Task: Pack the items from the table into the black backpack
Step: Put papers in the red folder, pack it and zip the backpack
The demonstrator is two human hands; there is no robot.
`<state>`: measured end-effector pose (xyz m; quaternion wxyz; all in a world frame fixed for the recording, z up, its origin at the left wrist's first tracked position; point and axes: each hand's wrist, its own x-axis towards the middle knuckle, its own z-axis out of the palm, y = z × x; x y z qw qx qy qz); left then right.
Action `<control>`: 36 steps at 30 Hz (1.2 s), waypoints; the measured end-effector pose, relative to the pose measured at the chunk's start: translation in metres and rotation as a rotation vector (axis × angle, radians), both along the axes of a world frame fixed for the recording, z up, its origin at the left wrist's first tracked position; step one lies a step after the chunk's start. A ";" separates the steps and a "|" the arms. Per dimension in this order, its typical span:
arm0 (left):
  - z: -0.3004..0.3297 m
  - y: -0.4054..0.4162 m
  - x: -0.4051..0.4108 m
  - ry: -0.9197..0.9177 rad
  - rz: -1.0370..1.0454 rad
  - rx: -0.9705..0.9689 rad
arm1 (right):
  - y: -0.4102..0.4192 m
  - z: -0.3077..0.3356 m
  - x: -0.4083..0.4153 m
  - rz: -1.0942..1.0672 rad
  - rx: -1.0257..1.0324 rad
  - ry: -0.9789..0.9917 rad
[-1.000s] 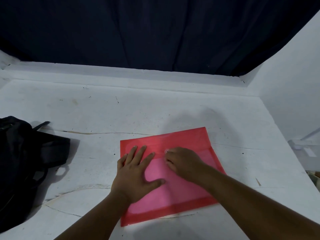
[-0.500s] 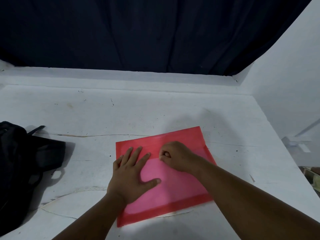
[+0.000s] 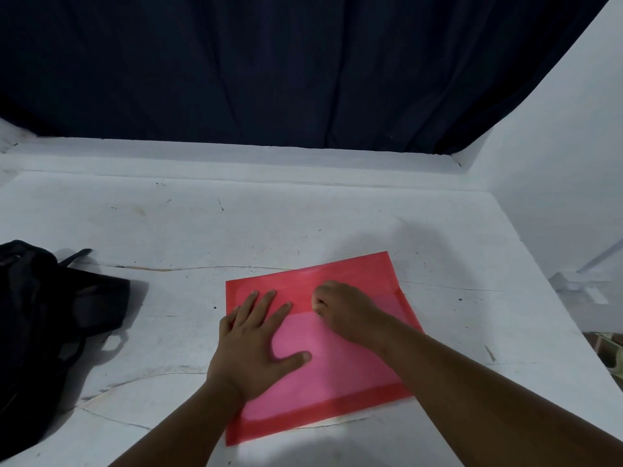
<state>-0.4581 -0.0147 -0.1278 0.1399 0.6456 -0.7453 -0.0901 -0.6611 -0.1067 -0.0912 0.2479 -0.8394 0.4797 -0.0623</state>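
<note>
My left hand [image 3: 251, 345] lies flat on the red folder [image 3: 337, 365], palm down. Its fingers are straight and spread, pointing toward the upper part of the frame, and the thumb extends to the right across the pink centre of the folder. This hand grips nothing; it presses on the left half of the folder, with the outer edge of the hand at the folder's left border.

My right hand [image 3: 344, 310] rests on the upper middle of the folder, just right of the left fingertips. Its fingers are curled under toward the surface, knuckles up, at the line where the darker red flap meets the lighter pink body. I cannot tell whether the fingertips pinch the flap or only press on it, since the knuckles hide them.

The folder lies flat on the white bench [image 3: 303, 224], slightly rotated, in the lower centre of the frame. Its borders are darker red; its centre is translucent pink. Both forearms enter from the lower edge of the frame.

The black backpack [image 3: 40, 332] sits at the left edge of the frame, well apart from the folder, slumped on the bench with a strap [image 3: 76, 256] pointing up and right.

A dark curtain [image 3: 269, 69] fills the upper part of the frame behind the bench. A white wall [image 3: 556, 163] stands at the right.
</note>
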 end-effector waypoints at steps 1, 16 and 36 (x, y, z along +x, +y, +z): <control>0.000 0.000 0.000 0.003 -0.001 0.000 | -0.001 0.000 0.001 -0.004 0.003 0.000; 0.001 -0.001 0.001 -0.006 0.001 0.027 | -0.007 -0.004 -0.012 -0.107 0.021 -0.047; 0.025 0.034 -0.002 0.295 0.689 -0.163 | 0.040 -0.010 -0.093 -0.339 -0.237 -0.381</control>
